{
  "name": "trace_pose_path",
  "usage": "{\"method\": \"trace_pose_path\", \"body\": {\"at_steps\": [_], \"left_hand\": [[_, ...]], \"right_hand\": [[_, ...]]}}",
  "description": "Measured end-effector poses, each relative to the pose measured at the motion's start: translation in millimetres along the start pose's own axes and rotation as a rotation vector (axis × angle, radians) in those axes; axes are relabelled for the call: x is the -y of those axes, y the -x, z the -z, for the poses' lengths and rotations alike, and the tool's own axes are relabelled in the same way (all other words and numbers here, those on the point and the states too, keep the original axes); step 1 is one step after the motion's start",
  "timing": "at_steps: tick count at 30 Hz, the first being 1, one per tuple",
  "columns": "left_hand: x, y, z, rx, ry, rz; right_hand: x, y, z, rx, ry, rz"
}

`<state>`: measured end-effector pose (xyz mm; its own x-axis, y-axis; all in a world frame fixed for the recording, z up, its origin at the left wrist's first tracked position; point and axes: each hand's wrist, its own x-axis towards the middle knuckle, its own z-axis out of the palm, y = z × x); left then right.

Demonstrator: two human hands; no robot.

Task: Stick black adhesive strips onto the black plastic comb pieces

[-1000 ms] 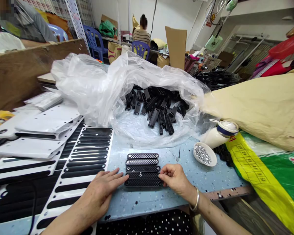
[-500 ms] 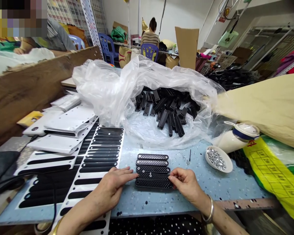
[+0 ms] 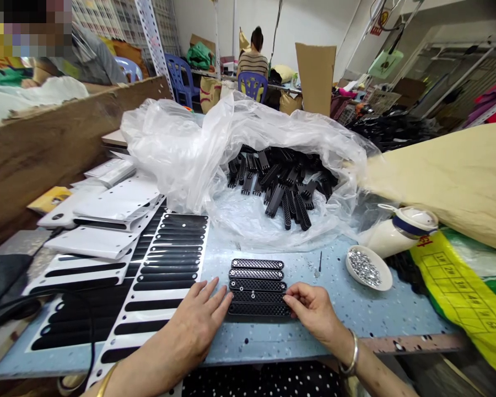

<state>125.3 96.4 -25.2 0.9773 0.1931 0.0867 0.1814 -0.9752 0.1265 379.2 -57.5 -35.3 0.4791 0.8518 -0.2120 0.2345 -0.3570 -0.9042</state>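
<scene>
Several black plastic strips with a diamond mesh face lie side by side in a stack of rows on the table. Small silver nut-like rings sit at the ends of the upper strips, and a loose ring rests on a lower one. My left hand is open, palm down, its fingers spread and their tips by the left ends of the lower strips. At the right end of the fourth strip, my right hand has thumb and index finger pinched together. Whatever lies between those fingertips is too small to make out.
Behind the strips, a clear plastic bag spills many black strips. On the right stand a white bowl of silver rings and a white bottle. Sheets of black adhesive strips cover the left. Two people sit farther back.
My left hand has drawn back slightly and its fingers have spread apart. The right hand stays at the right end of the strips, nearly unmoved.
</scene>
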Motion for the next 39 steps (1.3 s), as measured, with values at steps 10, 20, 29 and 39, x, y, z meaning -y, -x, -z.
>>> {"method": "trace_pose_path", "body": {"at_steps": [10, 20, 29, 39], "left_hand": [[-3.4, -41.1, 28.5, -0.211, 0.081, 0.052], [-11.7, -47.6, 18.7, -0.150, 0.187, 0.051], [-34.1, -26.5, 4.1, -0.382, 0.237, 0.101], [-34.0, -11.8, 5.4, -0.450, 0.268, 0.047]], "right_hand": [[40.6, -0.4, -16.7, -0.069, 0.544, 0.760], [59.1, -9.1, -33.6, 0.136, 0.770, 0.698], [29.0, 20.6, -16.1, 0.043, 0.483, 0.597], [25.5, 32.7, -9.1, 0.038, 0.624, 0.695]]}}
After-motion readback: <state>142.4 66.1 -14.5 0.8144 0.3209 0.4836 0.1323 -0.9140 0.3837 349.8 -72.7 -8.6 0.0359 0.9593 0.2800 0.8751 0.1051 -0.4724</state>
